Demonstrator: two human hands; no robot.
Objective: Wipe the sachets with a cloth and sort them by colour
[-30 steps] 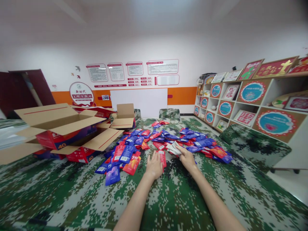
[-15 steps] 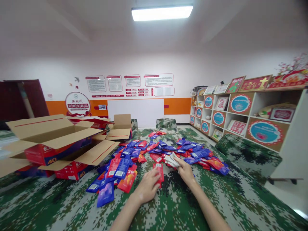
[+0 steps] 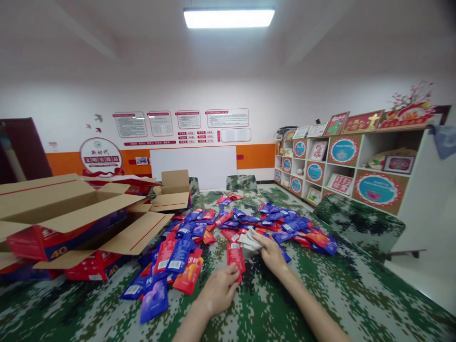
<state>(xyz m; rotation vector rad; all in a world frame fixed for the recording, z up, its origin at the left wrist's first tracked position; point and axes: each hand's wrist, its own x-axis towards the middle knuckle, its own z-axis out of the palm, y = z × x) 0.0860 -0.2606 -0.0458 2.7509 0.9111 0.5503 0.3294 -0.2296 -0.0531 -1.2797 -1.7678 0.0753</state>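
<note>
L grip (image 3: 220, 289) holds pkt (image 3: 235, 255) (red); R grip (image 3: 272, 255) w/ cloth (image 3: 249, 240)

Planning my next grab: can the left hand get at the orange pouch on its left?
Probably yes: tablecloth shows between the left hand and the orange pouch, though the hand's fingers are on a red pouch.

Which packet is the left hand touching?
The red packet, barcode at its far end; the left hand touches its near end. The other packets lie clear of that hand.
</note>
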